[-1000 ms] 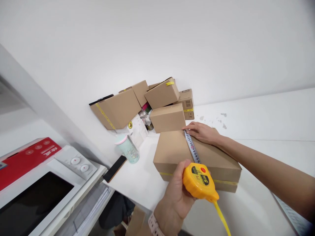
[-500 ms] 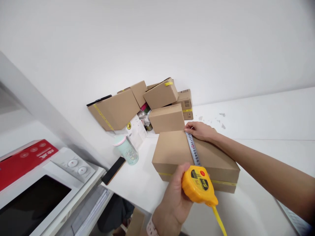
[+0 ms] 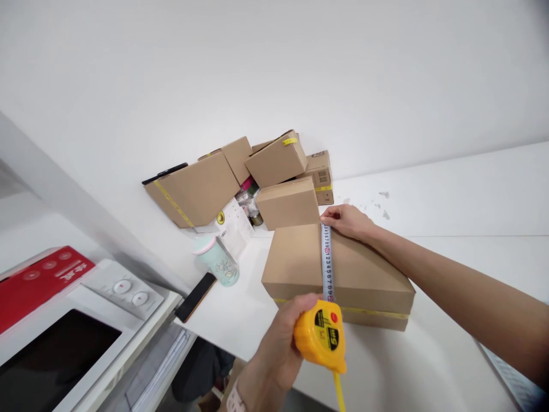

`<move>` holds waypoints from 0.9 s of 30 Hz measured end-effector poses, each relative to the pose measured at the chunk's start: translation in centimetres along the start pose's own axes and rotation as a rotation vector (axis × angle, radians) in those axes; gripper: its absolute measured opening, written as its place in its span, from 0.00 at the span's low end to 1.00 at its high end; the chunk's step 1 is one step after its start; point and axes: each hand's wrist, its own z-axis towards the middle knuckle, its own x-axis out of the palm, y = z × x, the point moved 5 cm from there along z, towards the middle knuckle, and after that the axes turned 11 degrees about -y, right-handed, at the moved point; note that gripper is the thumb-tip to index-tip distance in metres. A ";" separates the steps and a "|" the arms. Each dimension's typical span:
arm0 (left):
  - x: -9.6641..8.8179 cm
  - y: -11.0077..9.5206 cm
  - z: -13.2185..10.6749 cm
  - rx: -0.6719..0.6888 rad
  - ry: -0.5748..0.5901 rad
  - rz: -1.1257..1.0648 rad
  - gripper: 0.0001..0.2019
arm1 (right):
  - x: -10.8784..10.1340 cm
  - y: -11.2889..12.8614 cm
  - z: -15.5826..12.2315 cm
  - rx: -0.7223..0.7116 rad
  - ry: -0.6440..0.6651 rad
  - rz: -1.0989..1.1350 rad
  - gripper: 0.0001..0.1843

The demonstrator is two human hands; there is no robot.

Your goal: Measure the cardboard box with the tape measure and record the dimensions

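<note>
My left hand [image 3: 281, 343] grips a yellow tape measure [image 3: 321, 335] in front of a closed cardboard box [image 3: 291, 257]. The extended blade [image 3: 326, 263] runs across the box top to its far edge, numbers facing up. At that far edge, my right hand [image 3: 348, 221] pinches the blade's end between thumb and fingers. The very tip of the blade is hidden there. A yellow strap [image 3: 338, 386] hangs from the near end of the tape case. Yellow tape [image 3: 377, 313] goes round the side of the box.
More cardboard boxes [image 3: 288, 204] are stacked against the wall behind. To the left stand a mint tumbler [image 3: 219, 263], a black phone-like object [image 3: 196, 297] and a white microwave [image 3: 55, 349] with a red box [image 3: 47, 280] on top. All rest near the white table [image 3: 240, 320].
My left hand has drawn the tape case left and toward me, so more blade shows and it lies straighter across the box. My right hand keeps its place at the far edge.
</note>
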 end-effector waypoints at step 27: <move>-3.1 -0.5 -1.4 0.241 -0.080 -0.077 0.26 | -5.9 0.2 -4.0 0.105 -0.345 0.366 0.22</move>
